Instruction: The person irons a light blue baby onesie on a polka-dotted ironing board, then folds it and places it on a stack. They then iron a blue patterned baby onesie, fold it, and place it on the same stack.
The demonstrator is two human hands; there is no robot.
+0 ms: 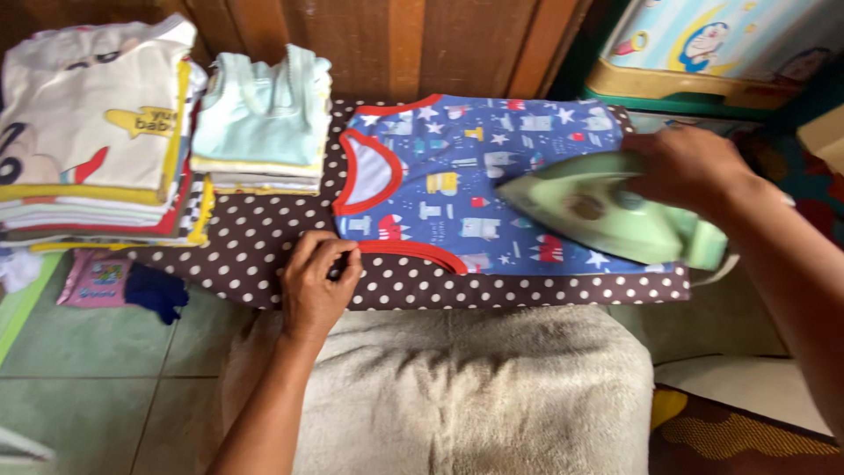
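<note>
- Wooden wall panels run along the far side; below them a brown cloth with white dots (264,255) covers a low ironing pad, with a beige towel (475,387) at the near edge and green floor tiles to the left.
- Blue patterned shirt (440,176) with red trim lies flat in the middle of the dotted cloth, its long axis running left to right and its red-edged neck opening pointing left.
- Right hand (686,167) has its grip closed around the handle of a green iron (607,215), which sits on the shirt's right part, tip pointing left.
- Left hand (318,281) pinches the shirt's near red hem, fingers narrow.
- Two stacks of folded clothes (97,123) sit far left.
- Risk, as a judgement: the iron resting too long could scorch the fabric, and sliding left it could meet the pinching fingers.
</note>
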